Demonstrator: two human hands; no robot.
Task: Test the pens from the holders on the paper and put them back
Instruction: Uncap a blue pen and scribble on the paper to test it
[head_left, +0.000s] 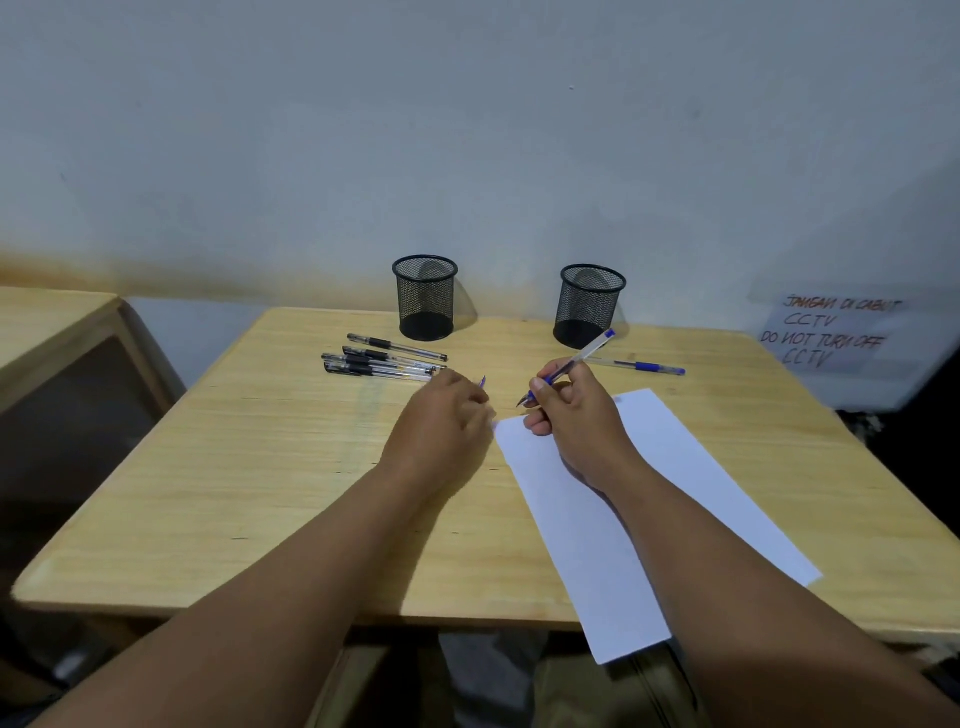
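A blue pen (571, 366) sits uncapped in the person's right hand (563, 410), fingers wrapped round its grip in a writing hold, tip angled down and left toward the far corner of the white paper (649, 514), apparently about to be tried there. The left hand (447, 415) hovers just left of that corner, fingers curled around what looks like the pen's blue cap (482, 382), a sliver of which pokes out past the knuckles; keeping it in hand probably saves hunting for it when the pen is closed again.

Both black mesh holders (426, 297) (589, 305) stand against the far wall and appear empty, so nothing has gone back yet. 4 black pens (387, 358) lie bunched side by side on the wooden surface (260, 467) in front of the left holder, while 1 more blue pen (639, 366) lies in front of the right one, suggesting each colour is laid out near its own cup. The sheet, turned at a slant toward the writing hand, shows no marks that can be made out. A handwritten CCTV notice (831, 332) hangs at far right.
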